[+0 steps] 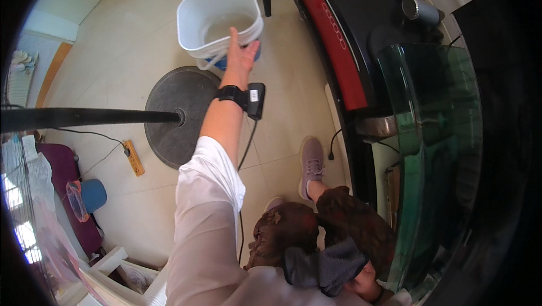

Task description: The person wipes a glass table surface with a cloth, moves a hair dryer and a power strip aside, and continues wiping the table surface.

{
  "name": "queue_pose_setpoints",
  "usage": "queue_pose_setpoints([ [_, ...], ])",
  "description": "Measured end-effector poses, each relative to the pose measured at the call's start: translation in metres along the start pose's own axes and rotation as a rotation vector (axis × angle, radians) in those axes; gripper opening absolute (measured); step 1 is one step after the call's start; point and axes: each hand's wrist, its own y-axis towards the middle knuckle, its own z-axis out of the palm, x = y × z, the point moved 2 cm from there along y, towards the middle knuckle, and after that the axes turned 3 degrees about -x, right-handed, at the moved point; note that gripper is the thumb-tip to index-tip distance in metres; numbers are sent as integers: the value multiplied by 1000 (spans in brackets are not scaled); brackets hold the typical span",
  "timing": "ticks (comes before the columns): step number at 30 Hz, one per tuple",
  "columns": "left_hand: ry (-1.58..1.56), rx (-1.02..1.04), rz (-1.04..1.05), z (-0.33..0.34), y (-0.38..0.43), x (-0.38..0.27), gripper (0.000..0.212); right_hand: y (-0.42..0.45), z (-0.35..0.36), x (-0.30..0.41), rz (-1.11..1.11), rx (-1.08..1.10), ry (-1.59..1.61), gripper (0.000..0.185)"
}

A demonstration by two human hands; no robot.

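My left hand [242, 57] reaches out to the near rim of a white plastic bucket [190, 22]. One finger overlaps the inside of the rim, and another digit sticks out to the right, apart from it. The bucket holds some cloudy liquid and has a white handle [210, 61] hanging at its near side. Something blue [221, 64] shows beneath it, mostly hidden. Low in the view, my right hand [363, 281] is closed around a dark grey cloth [326, 263] by my lap. A black strap with a small black device [255, 102] is on my left wrist.
A round black stand base [182, 90] with a pole lies below the bucket. On the right are a green glass tank [440, 136] and a red and black cabinet [334, 39]. An orange power strip [134, 158] and blue bin [94, 195] are left; cables cross the floor.
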Motion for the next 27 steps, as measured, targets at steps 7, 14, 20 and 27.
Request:
queue_pose_setpoints([
  [7, 105, 92, 162, -41, 30, -74, 94, 14, -2, 16, 24, 240, -189, 48],
  [14, 1008, 187, -113, -39, -66, -79, 81, 1, 7, 10, 300, 202, 206, 50],
  [20, 1063, 965, -329, 27, -329, -44, 58, 6, 19, 7, 213, 42, 326, 68],
  [27, 1028, 828, -135, 3, -506, -34, 98, 19, 35, -5, -168, 8, 41, 68],
])
